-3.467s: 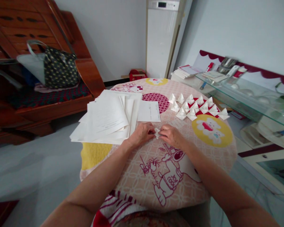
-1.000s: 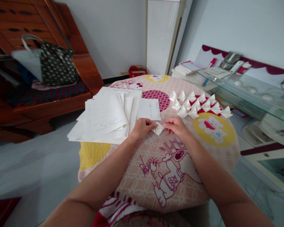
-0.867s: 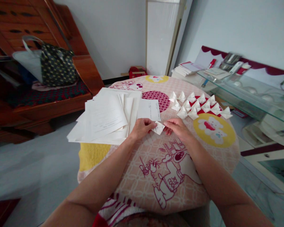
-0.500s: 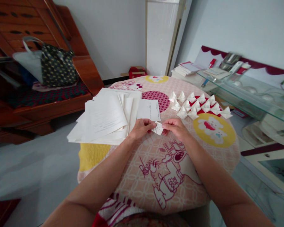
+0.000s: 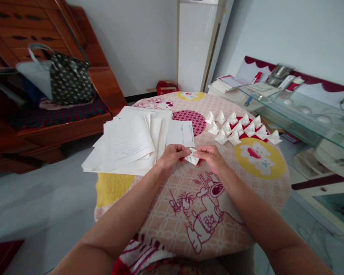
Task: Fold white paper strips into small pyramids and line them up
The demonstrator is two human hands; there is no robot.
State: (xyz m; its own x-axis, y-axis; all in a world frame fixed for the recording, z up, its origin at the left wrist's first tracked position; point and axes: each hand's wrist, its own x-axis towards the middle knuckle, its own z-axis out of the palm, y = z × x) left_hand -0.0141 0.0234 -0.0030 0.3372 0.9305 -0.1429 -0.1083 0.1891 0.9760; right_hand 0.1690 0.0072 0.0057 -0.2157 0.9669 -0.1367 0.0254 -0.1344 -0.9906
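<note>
Between my hands is a small folded piece of paper (image 5: 192,157), white with some print on it. My left hand (image 5: 173,154) pinches its left side, thumb on top. The right side is pinched by my right hand (image 5: 210,156), its thumb lying over the edge. Just beyond my hands lies a white printed sheet (image 5: 180,133). To the left spreads a stack of papers (image 5: 129,145). Several folded paper boats (image 5: 233,136) stand in rows at the table's far right.
A patterned cloth covers the round table (image 5: 166,225). To the right stands a glass-topped shelf unit (image 5: 298,110) with cups and papers. A wooden bench (image 5: 63,124) holding a dotted bag (image 5: 70,78) is at the left.
My right thumb has shifted slightly left over the folded paper, and the paper has tilted a little. Both hands stay in nearly the same place.
</note>
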